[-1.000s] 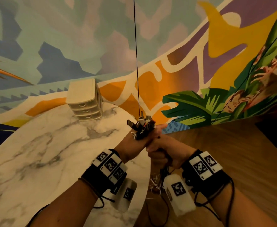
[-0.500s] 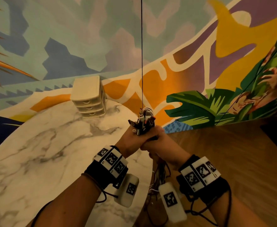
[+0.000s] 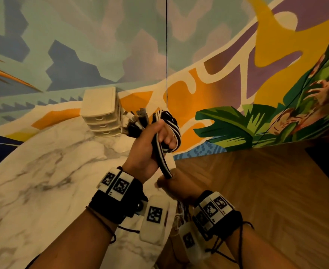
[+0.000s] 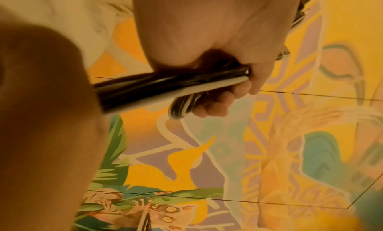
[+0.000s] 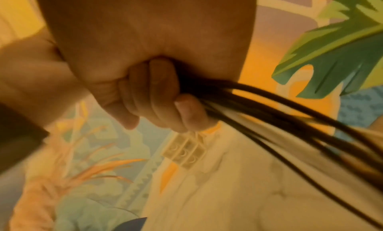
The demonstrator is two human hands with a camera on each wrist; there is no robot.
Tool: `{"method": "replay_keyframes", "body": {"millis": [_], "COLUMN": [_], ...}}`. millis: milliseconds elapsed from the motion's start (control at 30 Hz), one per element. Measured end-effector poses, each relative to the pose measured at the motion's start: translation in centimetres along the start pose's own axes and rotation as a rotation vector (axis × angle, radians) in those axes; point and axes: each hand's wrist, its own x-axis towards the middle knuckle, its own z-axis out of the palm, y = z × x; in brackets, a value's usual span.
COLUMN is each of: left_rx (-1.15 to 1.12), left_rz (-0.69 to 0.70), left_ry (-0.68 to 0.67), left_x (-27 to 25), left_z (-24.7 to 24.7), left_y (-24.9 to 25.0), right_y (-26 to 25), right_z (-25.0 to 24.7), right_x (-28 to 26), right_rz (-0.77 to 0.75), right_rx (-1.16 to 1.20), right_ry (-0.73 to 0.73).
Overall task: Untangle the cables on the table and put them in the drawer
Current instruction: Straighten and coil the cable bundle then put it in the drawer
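Black and white cables (image 3: 162, 150) run as one flat bundle through our left hand (image 3: 150, 150), whose fingers are curled tightly round them above the near edge of the marble table (image 3: 43, 171). From the head view we note the bundle looping over the top of the left fist, with a spray of plugs (image 3: 134, 121) sticking out toward the small cream drawer unit (image 3: 101, 113) at the back of the table. The lower end of the bundle drops into our right hand (image 3: 177, 186), just below the left one.

The left wrist view adds what the head view hides: the left fingertips (image 4: 217, 103) wrapped under the strands, black ones lying side by side with a white one along the edge. The right wrist view shows the right hand's fingers (image 5: 157, 93) closed round the cables as well, and below that fist the strands fan apart, thin and mostly dark. It also shows the drawer unit's three fronts, all pushed in; this view is blurred, so we cannot count the strands. A thin black cord (image 3: 166, 55) hangs straight down to the bundle from above.
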Motion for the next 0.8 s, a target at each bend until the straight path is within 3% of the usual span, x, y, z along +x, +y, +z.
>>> {"method": "replay_keyframes", "body": {"millis": [133,233,400,500,633,733,800], "left_rx": [-0.070,0.044,0.485,0.785,1.246,1.481,1.585], "left_rz": [-0.072,-0.164,-0.368,-0.430,-0.401,-0.325,-0.324], "left_ry": [-0.024,-0.071,-0.174,-0.211,-0.395,-0.410,-0.391], "left_x": [-0.3,-0.4,-1.1,-0.9,-0.6,-0.4,-0.4], "left_z": [-0.5,-1.1,-0.8,1.1,3.0,3.6,4.1], "left_y": [1.0,1.6,2.5,2.4,2.1,2.6,2.3], "right_y": [0.8,2.4,6.1,10.8,17.2,18.8,19.7], "right_z": [-1.9,-3.6,-5.8,-4.4,-4.2,-7.2,-9.9], "right_x": [0.8,1.7,2.1,1.0,-1.0,-1.7,-1.1], "right_rz": [-0.020,0.015,0.053,0.119,0.336,0.498,0.509], "right_rx": [-0.227,-0.319,-0.359,-0.384,-0.438,-0.542,-0.558], "right_ry": [0.078,0.072,0.127,0.101,0.082,0.108,0.217]}}
